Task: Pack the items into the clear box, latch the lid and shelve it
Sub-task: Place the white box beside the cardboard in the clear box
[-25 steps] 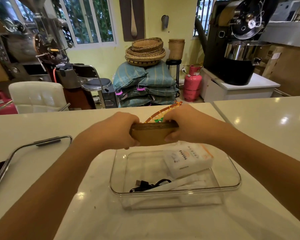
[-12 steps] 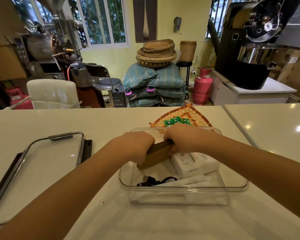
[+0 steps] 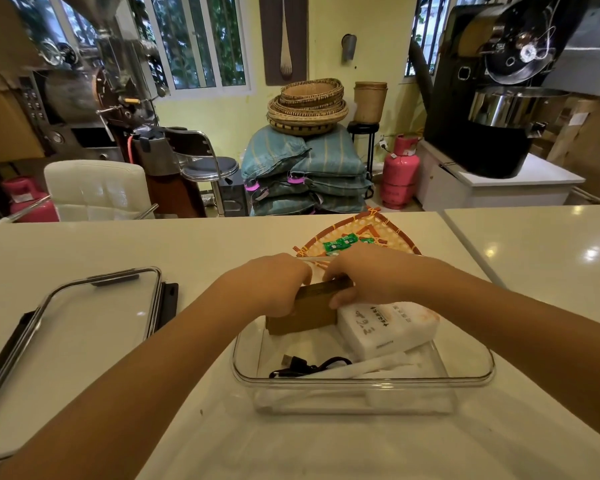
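Brown stack (image 3: 303,311) now sits down inside the clear box (image 3: 361,381), lowered from above the rim a second ago, beside the white pack (image 3: 387,327). My left hand (image 3: 274,284) and right hand (image 3: 364,275) still clench its ends; the lid (image 3: 94,317) waits on the counter (image 3: 534,244).

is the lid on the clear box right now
No, the lid lies flat on the counter left of the open box, apart from it.

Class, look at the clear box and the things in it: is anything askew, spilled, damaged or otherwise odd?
Nothing spilled or damaged. The white packet lies tilted, one end propped higher in the clear box. Both hands, left hand and right hand, hold the brown stack slanted, not flat.
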